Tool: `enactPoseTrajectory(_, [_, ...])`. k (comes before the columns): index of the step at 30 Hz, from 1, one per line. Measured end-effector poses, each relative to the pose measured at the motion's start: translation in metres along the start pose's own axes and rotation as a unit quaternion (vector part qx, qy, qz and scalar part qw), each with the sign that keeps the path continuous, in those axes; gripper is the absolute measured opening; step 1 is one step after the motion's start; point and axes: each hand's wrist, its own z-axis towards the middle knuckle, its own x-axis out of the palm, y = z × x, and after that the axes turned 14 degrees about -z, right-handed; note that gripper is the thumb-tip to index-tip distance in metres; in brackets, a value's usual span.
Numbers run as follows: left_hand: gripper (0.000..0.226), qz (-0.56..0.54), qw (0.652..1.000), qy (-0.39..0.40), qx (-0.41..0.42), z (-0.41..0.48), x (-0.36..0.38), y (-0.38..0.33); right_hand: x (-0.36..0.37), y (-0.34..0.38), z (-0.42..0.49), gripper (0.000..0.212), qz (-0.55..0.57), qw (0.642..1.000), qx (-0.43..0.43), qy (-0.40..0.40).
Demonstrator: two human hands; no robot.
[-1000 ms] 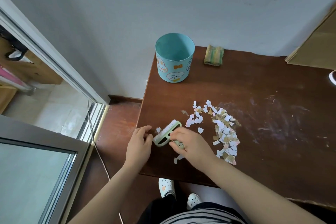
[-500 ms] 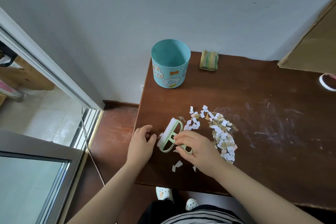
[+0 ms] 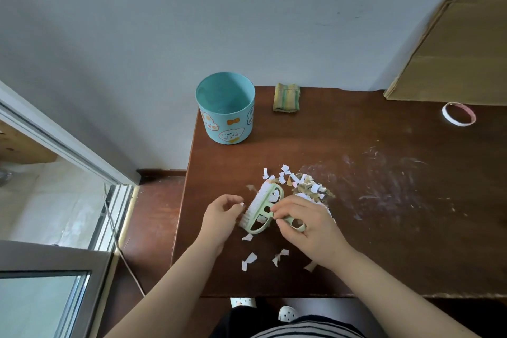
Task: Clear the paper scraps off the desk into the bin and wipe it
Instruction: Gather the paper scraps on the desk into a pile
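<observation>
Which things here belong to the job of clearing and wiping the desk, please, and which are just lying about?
For the job: paper scraps, blue bin, green brush gripped by the right hand, folded cloth, the desk itself.

Lying about: tape roll, cardboard sheet leaning at the wall.

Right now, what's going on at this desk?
A person's right hand grips a green brush amid the paper scraps on the brown desk. The left hand rests beside the bristles, fingers curled; whether it pinches a scrap is unclear. The blue bin stands at the desk's far corner, with the folded cloth beside it, untouched.
</observation>
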Motion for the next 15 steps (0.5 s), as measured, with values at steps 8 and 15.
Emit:
enactPoseTrajectory(8, [0.023, 0.238, 0.962, 0.063, 0.116, -0.007, 0.011, -0.003, -0.017, -0.023, 0.002, 0.011, -0.022, 0.989, 0.073, -0.124])
enactPoseTrajectory(15, [0.02, 0.239, 0.959, 0.023, 0.151, -0.015, 0.011, -0.002, -0.013, -0.027, 0.006, 0.012, -0.007, 0.991, 0.087, -0.099])
